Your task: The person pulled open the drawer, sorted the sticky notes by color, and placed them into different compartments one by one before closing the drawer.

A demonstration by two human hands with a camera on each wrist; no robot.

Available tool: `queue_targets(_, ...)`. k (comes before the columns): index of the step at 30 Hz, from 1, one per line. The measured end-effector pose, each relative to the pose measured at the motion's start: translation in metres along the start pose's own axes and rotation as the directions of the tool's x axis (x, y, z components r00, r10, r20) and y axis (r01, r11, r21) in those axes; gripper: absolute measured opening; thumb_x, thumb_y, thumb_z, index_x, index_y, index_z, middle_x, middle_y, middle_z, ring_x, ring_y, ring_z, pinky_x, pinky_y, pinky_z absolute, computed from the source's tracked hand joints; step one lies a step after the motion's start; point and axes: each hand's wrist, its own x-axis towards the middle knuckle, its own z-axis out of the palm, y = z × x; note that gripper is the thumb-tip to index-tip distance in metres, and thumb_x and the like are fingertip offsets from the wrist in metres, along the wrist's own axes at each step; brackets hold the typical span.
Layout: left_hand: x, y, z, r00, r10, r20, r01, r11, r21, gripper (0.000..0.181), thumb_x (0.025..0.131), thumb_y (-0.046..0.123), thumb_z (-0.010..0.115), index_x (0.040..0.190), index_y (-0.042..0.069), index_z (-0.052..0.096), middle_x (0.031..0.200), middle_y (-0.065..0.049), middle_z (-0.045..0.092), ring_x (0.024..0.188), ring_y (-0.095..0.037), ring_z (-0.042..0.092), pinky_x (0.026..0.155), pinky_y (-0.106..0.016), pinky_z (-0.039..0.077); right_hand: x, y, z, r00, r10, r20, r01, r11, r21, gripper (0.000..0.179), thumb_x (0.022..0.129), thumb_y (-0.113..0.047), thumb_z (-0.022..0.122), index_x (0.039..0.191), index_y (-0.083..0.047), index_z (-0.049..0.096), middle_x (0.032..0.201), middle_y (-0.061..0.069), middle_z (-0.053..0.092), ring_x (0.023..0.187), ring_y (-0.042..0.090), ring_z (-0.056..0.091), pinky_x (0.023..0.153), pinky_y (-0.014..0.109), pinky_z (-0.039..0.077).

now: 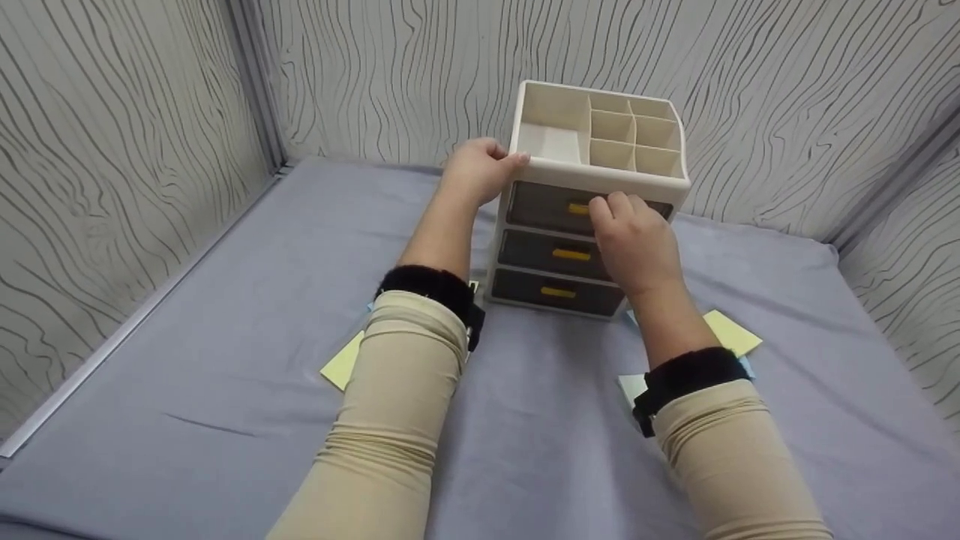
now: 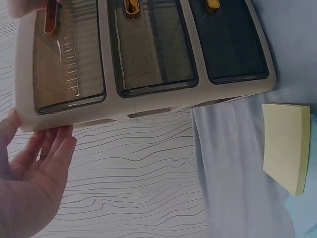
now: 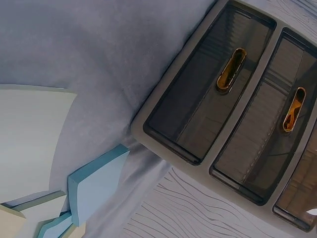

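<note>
From the head view, we see the drawer unit (image 1: 555, 232) standing on the cloth (image 1: 525, 435), in the upper middle-right of the frame. The left hand (image 1: 480, 170) pinches its upper left corner, thumb over the rim. The right hand (image 1: 634, 240) is in front of the unit, fingers curled on the yellow handle (image 1: 577, 208) of the top drawer (image 1: 540, 206) — the drawer sits flush. We find a yellow pad (image 1: 345, 364) partly behind the left sleeve (image 1: 397, 375), and another yellow one beside the right wrist.

In the left wrist view, we see the unit sideways across the top of the frame. At the left edge, the left hand grips its corner between thumb and loosely bent fingers; the right hand's fingertips reach the handle at upper left.

In the right wrist view, the unit slants through the right half. Only a pale sliver shows at the lower right edge — we cannot tell the grip from there. A blue pad (image 3: 101, 183) lies at lower left.
</note>
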Motion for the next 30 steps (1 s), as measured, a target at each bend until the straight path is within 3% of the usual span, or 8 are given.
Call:
queue_targets(8,0.0,-0.001,-0.002,0.999,0.027,0.026,-0.028,0.999,0.029,0.039,0.09,0.046,0.051,0.108,0.011,0.058,0.107,-0.002,0.058,0.096,-0.016,0.054,0.081,-0.031,0.044,-0.004,0.0,-0.006,1.0,-0.011,-0.024,0.012,0.999,0.035,0.007,0.079,0.002,0.056,0.078,0.001,0.049,0.069,0.014,0.048,0.059,0.031,0.049,0.047,0.041,0.044)
queue_targets(15,-0.001,-0.001,-0.002,0.999,0.019,0.029,-0.02,1.0,0.003,0.039,0.09,0.045,0.052,0.109,0.012,0.057,0.108,-0.002,0.057,0.099,-0.016,0.053,0.084,-0.033,0.044,-0.009,0.0,-0.014,0.999,-0.045,-0.004,0.045,0.998,0.041,0.005,0.082,-0.001,0.054,0.08,0.001,0.05,0.069,0.014,0.049,0.058,0.028,0.05,0.047,0.038,0.046)
queue_targets(30,-0.001,-0.001,-0.004,0.999,0.012,0.039,-0.011,1.0,-0.023,0.037,0.09,0.044,0.053,0.107,0.011,0.058,0.107,-0.002,0.058,0.099,-0.016,0.053,0.084,-0.032,0.044,-0.018,-0.002,-0.031,0.99,-0.127,-0.057,0.131,0.988,0.079,0.007,0.079,-0.001,0.053,0.075,0.0,0.047,0.065,0.01,0.044,0.053,0.025,0.048,0.044,0.035,0.044)
